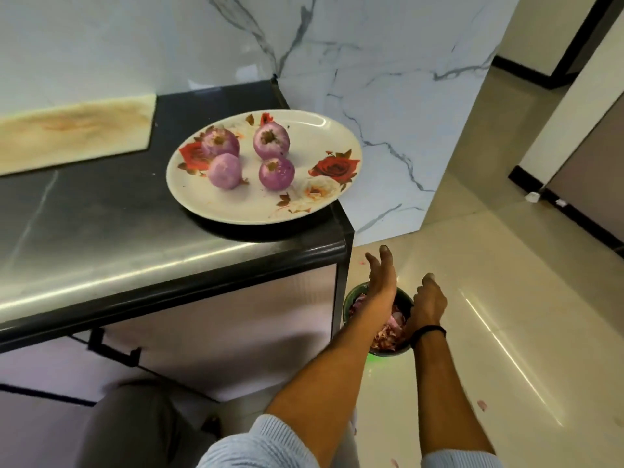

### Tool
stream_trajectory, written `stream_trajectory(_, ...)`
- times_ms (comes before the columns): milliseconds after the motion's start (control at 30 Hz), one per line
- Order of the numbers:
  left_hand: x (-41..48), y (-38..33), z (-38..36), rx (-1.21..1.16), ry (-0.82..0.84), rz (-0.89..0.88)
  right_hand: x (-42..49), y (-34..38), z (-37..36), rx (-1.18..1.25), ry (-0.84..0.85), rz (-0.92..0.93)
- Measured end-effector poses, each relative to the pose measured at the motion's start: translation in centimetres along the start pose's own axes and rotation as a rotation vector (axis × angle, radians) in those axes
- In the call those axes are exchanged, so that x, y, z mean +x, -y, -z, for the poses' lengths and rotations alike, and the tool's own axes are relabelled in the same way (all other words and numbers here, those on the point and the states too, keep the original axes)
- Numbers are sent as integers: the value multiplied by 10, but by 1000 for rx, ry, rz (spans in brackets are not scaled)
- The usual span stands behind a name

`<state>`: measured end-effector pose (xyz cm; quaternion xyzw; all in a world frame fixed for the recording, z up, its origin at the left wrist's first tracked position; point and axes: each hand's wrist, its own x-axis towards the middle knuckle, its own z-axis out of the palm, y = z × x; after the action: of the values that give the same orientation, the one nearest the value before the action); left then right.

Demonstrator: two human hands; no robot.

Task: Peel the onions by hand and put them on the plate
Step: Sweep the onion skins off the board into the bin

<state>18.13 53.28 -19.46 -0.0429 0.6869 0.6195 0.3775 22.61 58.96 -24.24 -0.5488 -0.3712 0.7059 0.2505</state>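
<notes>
Onions: four peeled purple onions (225, 171) sit close together on the left half of the round white rose-patterned plate (256, 215).
Plate: on the right corner of the dark glossy worktop (101, 214), its rim overhanging the edge.
Left hand (381, 276): above the small green bin (350, 297), fingers straight, holding nothing.
Right hand (428, 304): near the left hand, over the bin's right rim, fingers curled downward; I cannot tell whether they hold anything.
Bin: on the pale tiled floor (506, 315), holding pink onion skins (388, 336).
Board: pale stained slab (74, 130) on the worktop, left of the plate.
</notes>
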Motion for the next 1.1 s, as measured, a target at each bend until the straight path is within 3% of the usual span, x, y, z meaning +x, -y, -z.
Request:
stream_trajectory(267,-90,-36,33,17,102,-226,-96,42,7,68,47,114)
stream_trajectory(600,-213,-70,101,-14,201,-614,-234,79,-5,254,145,423)
stream_trajectory(800,-268,-109,202,-67,37,-857,-317,90,-47,272,295,607)
stream_trajectory(1100,-263,-153,397,-91,-474,-839,-373,78,-166,-47,498,685)
